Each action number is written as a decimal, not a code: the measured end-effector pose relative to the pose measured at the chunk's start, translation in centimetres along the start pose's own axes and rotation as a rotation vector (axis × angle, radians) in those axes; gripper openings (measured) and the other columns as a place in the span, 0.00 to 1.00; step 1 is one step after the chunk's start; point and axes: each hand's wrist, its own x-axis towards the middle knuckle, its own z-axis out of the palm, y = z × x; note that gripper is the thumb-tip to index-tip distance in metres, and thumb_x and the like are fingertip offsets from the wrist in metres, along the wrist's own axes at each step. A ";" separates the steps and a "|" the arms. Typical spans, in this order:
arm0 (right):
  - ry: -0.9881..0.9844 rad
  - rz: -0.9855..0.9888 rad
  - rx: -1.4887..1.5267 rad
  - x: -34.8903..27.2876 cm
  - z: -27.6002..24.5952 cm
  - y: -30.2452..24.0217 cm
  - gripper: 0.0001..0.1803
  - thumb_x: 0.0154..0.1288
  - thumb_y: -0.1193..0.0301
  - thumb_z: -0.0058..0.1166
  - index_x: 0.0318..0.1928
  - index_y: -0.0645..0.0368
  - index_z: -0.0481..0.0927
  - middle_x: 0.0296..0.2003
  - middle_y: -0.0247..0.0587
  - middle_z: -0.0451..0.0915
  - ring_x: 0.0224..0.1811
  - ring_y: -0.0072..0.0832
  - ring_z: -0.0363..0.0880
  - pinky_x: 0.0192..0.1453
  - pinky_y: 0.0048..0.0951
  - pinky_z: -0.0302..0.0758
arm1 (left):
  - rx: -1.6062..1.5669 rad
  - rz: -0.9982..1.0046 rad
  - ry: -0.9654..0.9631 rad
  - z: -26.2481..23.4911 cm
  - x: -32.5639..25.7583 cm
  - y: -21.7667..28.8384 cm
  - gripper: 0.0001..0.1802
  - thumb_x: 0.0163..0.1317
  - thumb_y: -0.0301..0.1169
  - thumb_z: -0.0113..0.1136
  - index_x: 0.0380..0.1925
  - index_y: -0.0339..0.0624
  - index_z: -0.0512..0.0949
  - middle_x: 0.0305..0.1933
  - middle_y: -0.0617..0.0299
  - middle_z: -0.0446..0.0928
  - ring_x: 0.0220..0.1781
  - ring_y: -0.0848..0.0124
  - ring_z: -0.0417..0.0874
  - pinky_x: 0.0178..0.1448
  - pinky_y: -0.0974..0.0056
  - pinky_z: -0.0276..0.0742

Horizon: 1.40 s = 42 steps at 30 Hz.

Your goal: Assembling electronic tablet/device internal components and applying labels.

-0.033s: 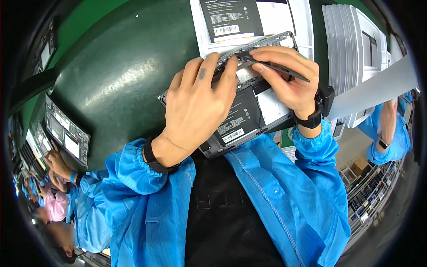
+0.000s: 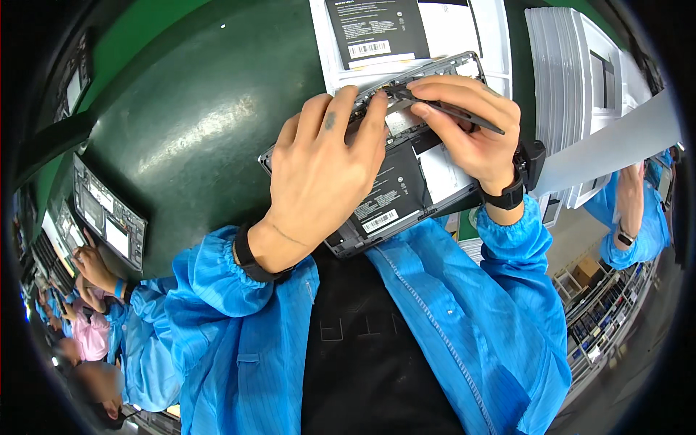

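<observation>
An opened tablet or similar thin device [image 2: 428,206] lies tilted in front of me, its black battery [image 2: 391,190] and inner boards bare. My left hand [image 2: 322,159] spreads over its left side, palm down. One fingertip presses near the upper inner edge, and the thumb is hidden. My right hand [image 2: 471,119] pinches slim black tweezers [image 2: 471,118]. Their working end meets the board area beside my left fingertip, while the tapered rear end points right. The small part at the tips is too hidden to make out.
Behind the device, a white tray [image 2: 326,54] holds another black battery [image 2: 373,32]. White trays [image 2: 554,72] are stacked at the right. Another opened device [image 2: 109,214] lies on the green table [image 2: 196,130] at left, near a co-worker's hand [image 2: 94,267]. A second co-worker's arm [image 2: 631,199] shows at right.
My hands, the tweezers and the device hold nearly the same place. The co-worker's arm at right has shifted very slightly.
</observation>
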 end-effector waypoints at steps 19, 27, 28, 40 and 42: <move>0.018 -0.026 -0.075 -0.8 0.2 -0.7 0.12 0.59 0.80 0.70 0.45 0.63 0.89 0.42 0.44 0.89 0.37 0.23 0.87 0.37 0.20 0.81 | 0.016 -0.004 0.033 0.0 -0.6 0.4 0.21 0.60 0.32 0.69 0.55 0.45 0.84 0.53 0.58 0.82 0.51 0.58 0.84 0.48 0.56 0.85; 0.369 0.254 0.054 -3.6 -3.6 -0.5 0.12 0.61 0.84 0.67 0.47 0.68 0.87 0.47 0.47 0.88 0.49 0.31 0.86 0.56 0.29 0.79 | -0.259 -0.368 0.265 -4.5 -4.1 -4.7 0.12 0.63 0.30 0.69 0.44 0.35 0.85 0.43 0.51 0.86 0.44 0.57 0.88 0.49 0.58 0.84; 0.379 0.330 0.129 -4.4 -3.7 -0.2 0.13 0.64 0.84 0.65 0.49 0.68 0.85 0.49 0.46 0.87 0.50 0.31 0.85 0.57 0.29 0.78 | -0.250 -0.361 0.281 -4.8 -5.4 -5.1 0.12 0.63 0.30 0.69 0.44 0.35 0.85 0.43 0.51 0.86 0.44 0.57 0.88 0.49 0.58 0.84; 0.426 0.331 0.340 -6.3 -2.2 -2.6 0.11 0.64 0.86 0.62 0.48 0.70 0.84 0.50 0.51 0.84 0.47 0.30 0.84 0.48 0.24 0.82 | -1.192 -0.521 0.014 -2.0 -7.5 -4.6 0.30 0.72 0.38 0.64 0.63 0.30 0.63 0.56 0.49 0.80 0.59 0.65 0.81 0.63 0.61 0.78; 0.523 0.242 0.348 -6.2 -2.1 -2.7 0.11 0.66 0.86 0.59 0.48 0.71 0.83 0.50 0.54 0.83 0.53 0.37 0.85 0.48 0.26 0.83 | -1.541 -0.746 0.151 -3.3 -4.0 -6.0 0.27 0.72 0.39 0.63 0.63 0.34 0.69 0.56 0.54 0.80 0.56 0.69 0.81 0.59 0.64 0.79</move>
